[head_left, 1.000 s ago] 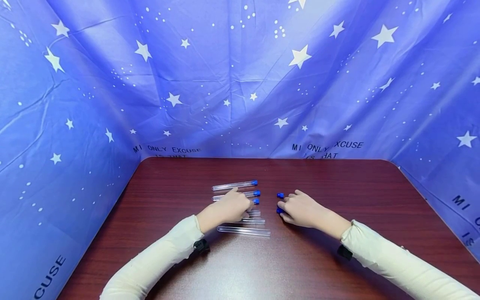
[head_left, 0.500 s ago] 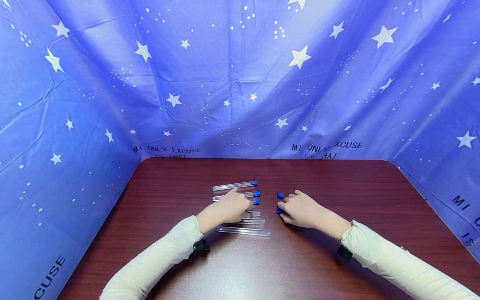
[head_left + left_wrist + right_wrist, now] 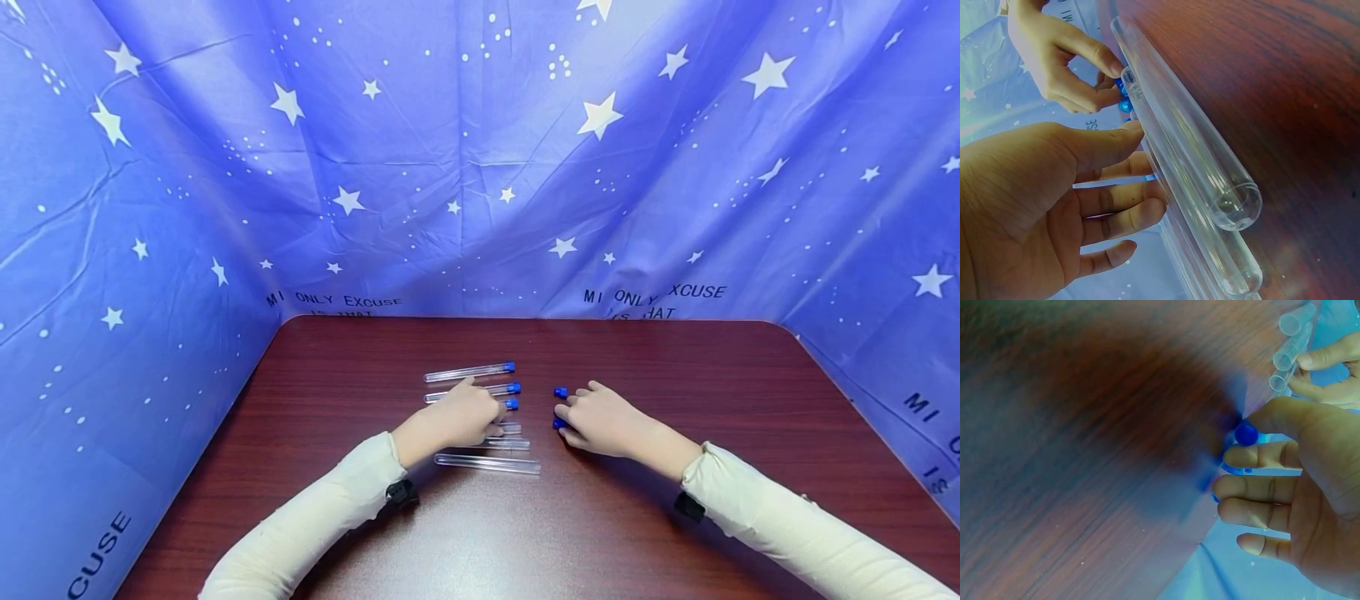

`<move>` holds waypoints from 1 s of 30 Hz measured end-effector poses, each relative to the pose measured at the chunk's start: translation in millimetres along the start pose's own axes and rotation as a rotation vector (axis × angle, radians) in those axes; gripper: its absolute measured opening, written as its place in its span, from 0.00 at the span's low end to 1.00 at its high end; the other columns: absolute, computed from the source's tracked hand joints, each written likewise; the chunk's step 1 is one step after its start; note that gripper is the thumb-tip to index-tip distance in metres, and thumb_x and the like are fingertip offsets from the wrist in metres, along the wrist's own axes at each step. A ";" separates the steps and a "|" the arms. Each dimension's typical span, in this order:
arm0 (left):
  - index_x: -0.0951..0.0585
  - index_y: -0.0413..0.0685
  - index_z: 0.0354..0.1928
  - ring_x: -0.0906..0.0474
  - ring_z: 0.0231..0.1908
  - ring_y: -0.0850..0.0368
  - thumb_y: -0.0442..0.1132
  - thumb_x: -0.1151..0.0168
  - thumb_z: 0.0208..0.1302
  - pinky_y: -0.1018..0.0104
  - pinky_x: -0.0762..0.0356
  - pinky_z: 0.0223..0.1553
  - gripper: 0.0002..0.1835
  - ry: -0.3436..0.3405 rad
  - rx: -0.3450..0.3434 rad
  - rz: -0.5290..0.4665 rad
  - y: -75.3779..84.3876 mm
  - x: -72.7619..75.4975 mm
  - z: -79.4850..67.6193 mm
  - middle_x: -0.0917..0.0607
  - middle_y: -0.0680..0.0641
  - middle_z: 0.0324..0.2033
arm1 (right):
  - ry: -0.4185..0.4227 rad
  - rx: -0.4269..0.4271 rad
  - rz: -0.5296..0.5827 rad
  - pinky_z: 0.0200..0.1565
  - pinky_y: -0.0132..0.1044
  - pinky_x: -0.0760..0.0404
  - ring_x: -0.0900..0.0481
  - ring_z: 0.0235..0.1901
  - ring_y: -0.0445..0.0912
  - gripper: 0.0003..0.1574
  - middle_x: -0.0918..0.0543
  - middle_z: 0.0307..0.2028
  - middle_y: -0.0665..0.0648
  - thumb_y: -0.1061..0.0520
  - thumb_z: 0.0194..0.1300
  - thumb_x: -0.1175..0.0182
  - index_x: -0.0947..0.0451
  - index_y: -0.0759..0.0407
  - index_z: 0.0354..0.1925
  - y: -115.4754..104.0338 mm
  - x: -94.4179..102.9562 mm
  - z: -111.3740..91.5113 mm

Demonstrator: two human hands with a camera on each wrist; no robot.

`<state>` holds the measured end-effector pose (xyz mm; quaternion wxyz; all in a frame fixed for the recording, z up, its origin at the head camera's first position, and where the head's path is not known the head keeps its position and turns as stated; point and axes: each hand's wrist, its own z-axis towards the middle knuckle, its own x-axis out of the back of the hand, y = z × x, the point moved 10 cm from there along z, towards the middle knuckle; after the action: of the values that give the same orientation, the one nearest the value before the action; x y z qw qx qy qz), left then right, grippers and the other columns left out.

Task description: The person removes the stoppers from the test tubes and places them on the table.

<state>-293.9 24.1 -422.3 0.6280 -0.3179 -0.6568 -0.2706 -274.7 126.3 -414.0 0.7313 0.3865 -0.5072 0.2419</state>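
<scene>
Pinching blue cap with right fingers; touching clear tubes with left fingers, gripping unconfirmed; judging tubes light, stiff, slippery, favouring mid-length hold.

Six tubes lie on one table: three bear fitted caps, three are uncapped. Loose caps number at least two.
</scene>
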 end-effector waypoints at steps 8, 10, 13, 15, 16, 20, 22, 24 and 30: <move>0.19 0.55 0.30 0.13 0.42 0.57 0.50 0.37 0.71 0.40 0.31 0.68 0.12 0.008 -0.004 0.013 -1.2 -2.4 1.0 0.12 0.57 0.28 | -0.009 -0.008 0.007 0.29 0.39 0.37 0.22 0.26 0.48 0.14 0.20 0.23 0.51 0.49 0.61 0.32 0.25 0.53 0.27 0.1 0.3 2.3; 0.18 0.55 0.30 0.13 0.42 0.57 0.51 0.37 0.70 0.40 0.30 0.68 0.12 0.015 -0.010 0.015 -1.2 -2.5 1.0 0.12 0.58 0.28 | -0.014 -0.009 0.007 0.29 0.39 0.37 0.21 0.26 0.48 0.14 0.20 0.23 0.51 0.49 0.62 0.32 0.25 0.53 0.28 0.0 0.3 2.5; 0.18 0.56 0.30 0.13 0.42 0.57 0.51 0.37 0.70 0.40 0.30 0.68 0.12 0.025 -0.015 0.015 -1.5 -2.4 0.5 0.12 0.58 0.28 | -0.006 -0.005 0.000 0.30 0.39 0.36 0.21 0.26 0.48 0.14 0.20 0.23 0.51 0.49 0.62 0.32 0.24 0.53 0.28 -0.2 1.0 3.1; 0.18 0.56 0.30 0.13 0.42 0.57 0.51 0.37 0.70 0.40 0.30 0.68 0.12 0.027 -0.015 0.016 -1.9 -2.9 0.5 0.12 0.58 0.29 | -0.001 -0.004 0.000 0.30 0.39 0.35 0.22 0.26 0.48 0.14 0.20 0.23 0.51 0.48 0.62 0.32 0.24 0.53 0.29 -0.1 1.4 3.8; 0.17 0.56 0.31 0.13 0.42 0.57 0.51 0.37 0.71 0.40 0.30 0.68 0.12 0.026 -0.015 0.013 -2.1 -3.1 0.7 0.11 0.58 0.29 | -0.002 -0.007 0.001 0.30 0.39 0.35 0.21 0.26 0.48 0.13 0.20 0.23 0.51 0.48 0.62 0.33 0.24 0.53 0.29 0.2 1.2 4.3; 0.16 0.55 0.35 0.13 0.42 0.58 0.52 0.38 0.71 0.41 0.30 0.67 0.11 0.024 -0.016 0.013 -2.1 -0.9 0.2 0.11 0.57 0.32 | 0.004 -0.013 0.008 0.30 0.39 0.35 0.22 0.26 0.48 0.13 0.21 0.23 0.51 0.49 0.62 0.33 0.23 0.54 0.29 1.7 3.6 7.0; 0.15 0.56 0.36 0.13 0.41 0.59 0.52 0.38 0.71 0.42 0.28 0.66 0.11 0.035 -0.023 0.015 -1.7 1.8 -0.5 0.10 0.57 0.33 | 0.011 -0.019 0.011 0.30 0.39 0.35 0.22 0.26 0.48 0.13 0.22 0.22 0.51 0.49 0.62 0.34 0.24 0.54 0.29 2.7 5.5 8.6; 0.15 0.56 0.36 0.13 0.39 0.59 0.52 0.37 0.71 0.44 0.27 0.65 0.11 0.053 -0.031 0.018 -1.5 4.7 -1.3 0.10 0.57 0.32 | 0.024 -0.023 0.014 0.31 0.40 0.34 0.22 0.26 0.49 0.13 0.23 0.22 0.51 0.49 0.62 0.34 0.24 0.54 0.29 3.7 8.1 10.4; 0.16 0.53 0.39 0.13 0.43 0.57 0.48 0.38 0.71 0.47 0.22 0.58 0.09 0.179 -0.046 0.061 -1.3 17.6 -3.6 0.11 0.54 0.36 | 0.065 -0.048 0.020 0.33 0.43 0.30 0.22 0.28 0.50 0.13 0.21 0.26 0.52 0.48 0.63 0.34 0.23 0.56 0.33 5.7 13.9 17.8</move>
<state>-292.6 21.9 -404.5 0.6846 -0.3268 -0.5816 -0.2936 -283.8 114.7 -396.0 0.7542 0.3558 -0.4923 0.2494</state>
